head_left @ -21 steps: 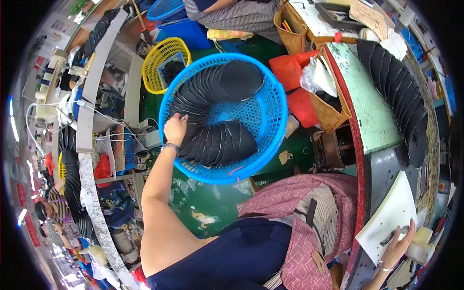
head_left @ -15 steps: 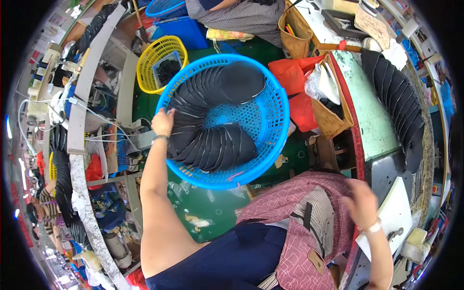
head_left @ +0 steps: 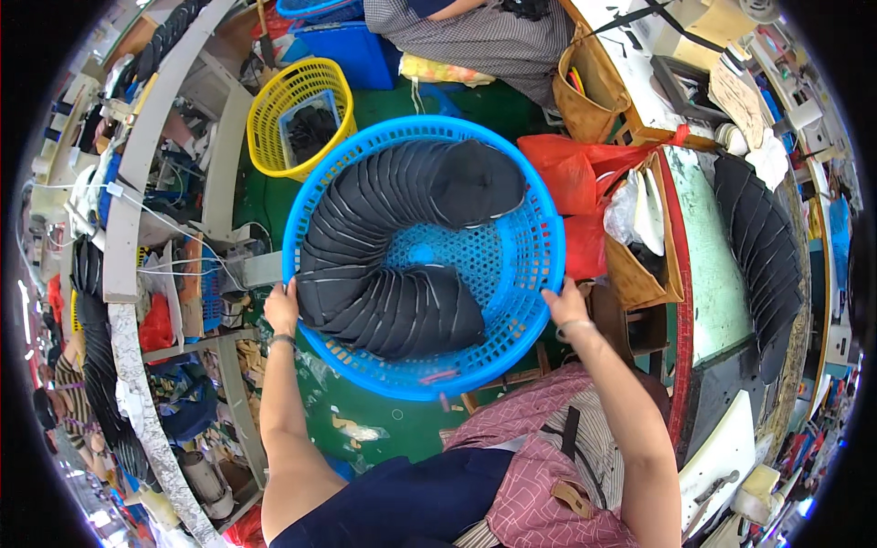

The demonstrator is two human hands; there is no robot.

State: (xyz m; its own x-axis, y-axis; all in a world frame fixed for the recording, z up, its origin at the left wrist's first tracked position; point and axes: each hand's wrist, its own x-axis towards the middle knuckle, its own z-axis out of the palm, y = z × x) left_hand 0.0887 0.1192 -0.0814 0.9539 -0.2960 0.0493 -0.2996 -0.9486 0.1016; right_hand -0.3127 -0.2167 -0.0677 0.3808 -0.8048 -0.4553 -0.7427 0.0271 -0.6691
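Note:
A round blue plastic basket (head_left: 534,347) with perforated walls is in front of me. Inside it a long stack of black, flat, overlapping pieces (head_left: 365,205) curves in a C shape round the left side; their exact kind I cannot make out. My left hand (head_left: 282,309) grips the basket's rim on the left. On the opposite side my right hand (head_left: 568,305) is closed round the rim too. The fingers of both hands are partly hidden by the rim.
A yellow basket (head_left: 265,100) with dark pieces stands beyond on the left. Red bags (head_left: 566,183) and a cardboard box (head_left: 639,283) stand at the right. Another row of black pieces (head_left: 754,256) lies on the right-hand bench. A person in a striped garment (head_left: 475,41) sits at the far side.
My right hand has come from the bench side at the right onto the basket's rim. The basket now appears slightly nearer and lower in view. My left hand stays on its left rim.

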